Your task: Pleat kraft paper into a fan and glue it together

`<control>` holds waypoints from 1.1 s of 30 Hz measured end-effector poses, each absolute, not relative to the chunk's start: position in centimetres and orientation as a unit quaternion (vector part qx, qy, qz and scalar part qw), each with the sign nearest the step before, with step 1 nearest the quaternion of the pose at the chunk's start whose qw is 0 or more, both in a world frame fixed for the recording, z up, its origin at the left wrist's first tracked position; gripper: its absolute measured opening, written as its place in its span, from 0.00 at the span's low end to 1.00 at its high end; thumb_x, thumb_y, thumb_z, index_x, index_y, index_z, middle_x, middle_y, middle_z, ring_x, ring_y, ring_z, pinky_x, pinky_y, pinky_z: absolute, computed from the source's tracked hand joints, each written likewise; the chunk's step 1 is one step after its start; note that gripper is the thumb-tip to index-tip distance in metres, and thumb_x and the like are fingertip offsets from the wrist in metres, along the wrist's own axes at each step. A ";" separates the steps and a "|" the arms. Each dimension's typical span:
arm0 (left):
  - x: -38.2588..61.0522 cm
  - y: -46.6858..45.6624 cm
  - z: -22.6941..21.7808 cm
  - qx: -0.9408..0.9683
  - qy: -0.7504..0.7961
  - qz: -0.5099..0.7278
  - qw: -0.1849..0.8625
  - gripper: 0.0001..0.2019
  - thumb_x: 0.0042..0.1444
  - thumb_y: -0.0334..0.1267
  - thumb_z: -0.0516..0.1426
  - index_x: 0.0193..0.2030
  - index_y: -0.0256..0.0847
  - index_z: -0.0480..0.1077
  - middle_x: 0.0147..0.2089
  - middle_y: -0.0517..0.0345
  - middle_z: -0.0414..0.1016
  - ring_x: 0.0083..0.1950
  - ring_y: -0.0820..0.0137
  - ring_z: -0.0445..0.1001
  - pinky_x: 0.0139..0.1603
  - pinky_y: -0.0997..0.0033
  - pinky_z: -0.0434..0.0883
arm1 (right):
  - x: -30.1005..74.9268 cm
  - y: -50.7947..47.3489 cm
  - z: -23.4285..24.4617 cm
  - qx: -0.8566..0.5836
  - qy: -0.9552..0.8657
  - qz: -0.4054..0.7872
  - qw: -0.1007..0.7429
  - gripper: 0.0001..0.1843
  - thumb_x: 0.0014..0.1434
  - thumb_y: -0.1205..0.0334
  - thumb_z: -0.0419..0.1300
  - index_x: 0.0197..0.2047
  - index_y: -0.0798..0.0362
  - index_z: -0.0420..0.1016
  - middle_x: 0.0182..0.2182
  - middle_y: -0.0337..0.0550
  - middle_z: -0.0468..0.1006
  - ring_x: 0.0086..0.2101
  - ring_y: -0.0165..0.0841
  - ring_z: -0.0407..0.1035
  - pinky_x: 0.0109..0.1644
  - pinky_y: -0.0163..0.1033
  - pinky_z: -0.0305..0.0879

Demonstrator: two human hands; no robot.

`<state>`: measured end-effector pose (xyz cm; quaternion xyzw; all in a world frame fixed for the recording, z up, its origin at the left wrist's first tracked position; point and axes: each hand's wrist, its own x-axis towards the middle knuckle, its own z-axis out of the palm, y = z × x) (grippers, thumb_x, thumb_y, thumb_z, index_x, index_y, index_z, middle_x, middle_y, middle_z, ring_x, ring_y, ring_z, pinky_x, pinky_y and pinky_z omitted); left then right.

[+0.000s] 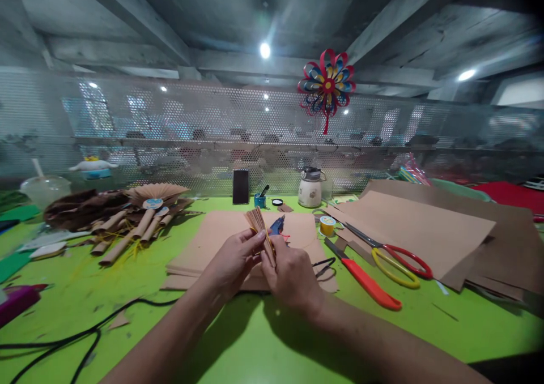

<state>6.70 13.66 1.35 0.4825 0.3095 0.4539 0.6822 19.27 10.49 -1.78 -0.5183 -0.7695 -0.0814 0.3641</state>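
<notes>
Above a stack of brown paper sheets [204, 239], both hands grip a narrow bundle of pleated brown paper [255, 218]. Its folds fan out slightly at the upper end. My left hand [238, 256] pinches the bundle's middle from the left, thumb on top. My right hand [293, 271] is closed round the lower part from the right. A thin yellow thread seems to run across the pleats near the fingertips. Just behind my right hand lies a blue glue gun [277, 225], partly hidden. A spool of yellow thread [327, 225] stands to the right of the paper.
Scissors [395, 259] and a red-handled knife [369, 285] lie at right, beside large brown sheets [425, 231]. Paper fans with rolled handles [140, 225] are piled at left. A black cable [96, 324] crosses the front left. A phone [241, 186] and a white flask [310, 190] stand behind.
</notes>
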 end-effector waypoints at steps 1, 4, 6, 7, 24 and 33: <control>6.7 13.7 1.3 0.482 0.305 0.453 0.685 0.10 0.52 0.36 0.60 0.40 0.33 0.73 0.34 0.53 0.77 0.33 0.73 0.73 0.35 0.76 0.68 | 19.2 10.4 -1.9 -0.519 -0.772 -0.083 0.359 0.13 0.62 0.60 0.48 0.48 0.57 0.63 0.29 0.45 0.76 0.27 0.35 0.71 0.29 0.36 0.54; 6.3 14.0 1.0 0.486 0.299 0.455 0.684 0.08 0.52 0.35 0.60 0.37 0.32 0.72 0.28 0.55 0.75 0.28 0.73 0.72 0.32 0.74 0.69 | 18.9 10.1 -2.0 -0.526 -0.769 -0.059 0.358 0.20 0.61 0.53 0.51 0.50 0.58 0.63 0.29 0.46 0.76 0.27 0.37 0.70 0.29 0.37 0.55; 5.9 14.4 0.7 0.490 0.314 0.450 0.678 0.06 0.52 0.34 0.59 0.34 0.31 0.71 0.27 0.54 0.74 0.26 0.72 0.71 0.30 0.74 0.69 | 18.8 10.0 -2.0 -0.524 -0.767 -0.022 0.369 0.22 0.60 0.49 0.53 0.48 0.58 0.65 0.28 0.46 0.76 0.26 0.36 0.69 0.29 0.37 0.55; 5.6 14.6 0.7 0.493 0.319 0.446 0.676 0.05 0.53 0.33 0.58 0.33 0.31 0.71 0.27 0.53 0.74 0.26 0.71 0.72 0.29 0.75 0.69 | 18.8 10.0 -1.9 -0.517 -0.768 0.001 0.377 0.21 0.59 0.48 0.54 0.47 0.57 0.67 0.27 0.45 0.76 0.25 0.35 0.69 0.28 0.36 0.56; 3.6 15.9 1.7 0.451 0.334 0.496 0.663 0.07 0.60 0.27 0.48 0.33 0.33 0.66 0.24 0.55 0.71 0.24 0.74 0.72 0.26 0.76 0.71 | 27.1 14.1 2.9 -0.490 -0.595 0.142 0.622 0.11 0.53 0.56 0.59 0.29 0.58 0.73 0.16 0.34 0.63 0.18 0.25 0.54 0.21 0.32 0.48; 3.8 14.4 1.8 0.538 0.250 0.372 0.714 0.07 0.60 0.34 0.51 0.39 0.33 0.67 0.33 0.48 0.75 0.36 0.62 0.77 0.40 0.64 0.73 | 23.7 11.7 2.7 -0.396 -0.777 0.168 0.459 0.07 0.56 0.63 0.58 0.34 0.55 0.76 0.30 0.44 0.75 0.32 0.32 0.67 0.34 0.36 0.63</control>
